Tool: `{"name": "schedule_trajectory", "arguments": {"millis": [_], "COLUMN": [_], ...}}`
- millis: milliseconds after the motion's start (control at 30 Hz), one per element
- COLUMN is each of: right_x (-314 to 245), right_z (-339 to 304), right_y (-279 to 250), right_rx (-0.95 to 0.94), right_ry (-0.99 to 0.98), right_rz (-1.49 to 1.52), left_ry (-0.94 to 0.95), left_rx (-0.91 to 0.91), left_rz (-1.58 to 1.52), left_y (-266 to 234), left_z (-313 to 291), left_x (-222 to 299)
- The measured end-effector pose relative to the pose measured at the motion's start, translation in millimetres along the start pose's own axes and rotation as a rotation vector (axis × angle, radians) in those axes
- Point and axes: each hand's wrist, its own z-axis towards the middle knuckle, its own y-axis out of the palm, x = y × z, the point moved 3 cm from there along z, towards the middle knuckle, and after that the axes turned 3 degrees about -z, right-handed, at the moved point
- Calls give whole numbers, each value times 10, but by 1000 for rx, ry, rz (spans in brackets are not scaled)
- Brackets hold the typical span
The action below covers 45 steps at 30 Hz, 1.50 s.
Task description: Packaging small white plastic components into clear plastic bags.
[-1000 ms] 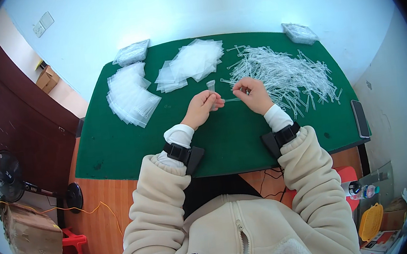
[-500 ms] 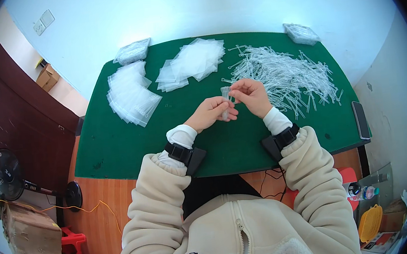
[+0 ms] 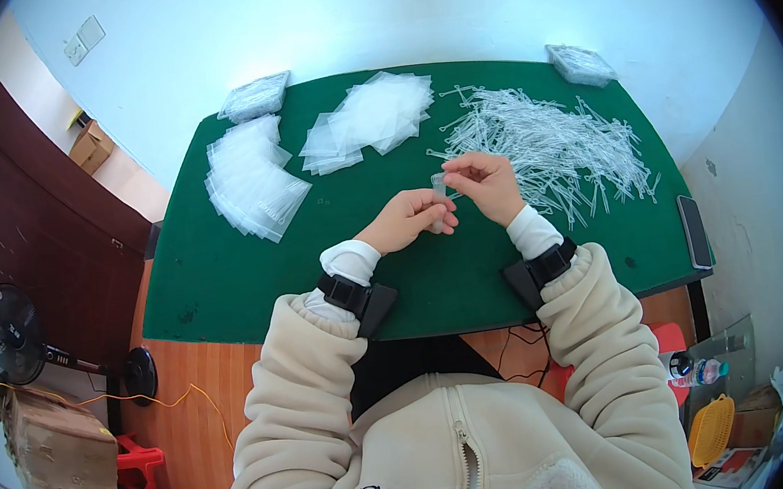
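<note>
My left hand (image 3: 411, 218) is closed around a small bunch of thin clear plastic sticks (image 3: 439, 185), their ends standing up above the fingers. Right beside it, my right hand (image 3: 485, 185) pinches thumb and fingertips together at the bunch's upper end, seemingly on a single clear stick whose outline is faint. Just beyond the right hand spreads a large loose heap of the same sticks (image 3: 553, 146), many with small looped ends. Both hands are above the green tabletop (image 3: 434, 283).
Flat clear plastic bags lie in a fanned stack (image 3: 256, 182) at the left and another pile (image 3: 373, 117) at the back middle. Filled clear packs stand at the back left (image 3: 257, 98) and back right (image 3: 581, 66). A phone (image 3: 693, 230) rests on the right edge.
The bunch in my left hand has shifted slightly, with its upper ends now a little lower and closer to the right fingertips. Both forearms stay nearly in place.
</note>
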Motion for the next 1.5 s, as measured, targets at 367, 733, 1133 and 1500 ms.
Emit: {"name": "schedule_trajectory", "arguments": {"millis": [367,733,1133,1500], "right_x": [48,58,78,1], "right_z": [-14,-4,-63,-14], "right_y": [48,45,98,77], "right_rx": [-204,-180,-332,-124], "right_ry": [137,-104,-352,94], "right_rz": [44,-533,-1019,123], "left_ry": [178,276,198,83], "left_rx": [90,350,424,352], "left_rz": [506,198,478,80], "left_y": [-16,-245,-347,-218], "left_z": [-24,31,20,-1], "left_x": [86,12,-45,15]}}
